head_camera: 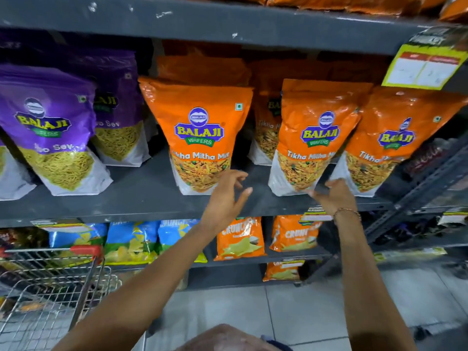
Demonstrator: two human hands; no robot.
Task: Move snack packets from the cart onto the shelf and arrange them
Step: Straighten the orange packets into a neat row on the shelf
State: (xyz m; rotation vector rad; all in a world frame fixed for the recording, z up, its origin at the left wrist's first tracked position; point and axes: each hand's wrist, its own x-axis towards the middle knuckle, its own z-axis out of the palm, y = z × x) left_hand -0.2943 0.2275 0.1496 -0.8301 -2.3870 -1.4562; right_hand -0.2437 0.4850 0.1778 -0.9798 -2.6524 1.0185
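Three orange Tikha Mitha Mix packets stand upright along the front of the grey shelf (141, 198): a left one (200, 138), a middle one (311, 140) and a right one (390, 145). More orange packets stand behind them. My left hand (225, 198) hovers open just below and right of the left packet, holding nothing. My right hand (334, 196) is at the bottom edge of the middle packet, fingers spread and touching its lower corner, not closed around it. The wire cart (50, 282) with a red handle stands at the lower left.
Purple Sev packets (50, 127) fill the shelf's left part. A yellow price tag (425, 67) hangs from the shelf above at right. Blue and orange chip bags (238, 239) sit on the lower shelf. Tiled floor lies below.
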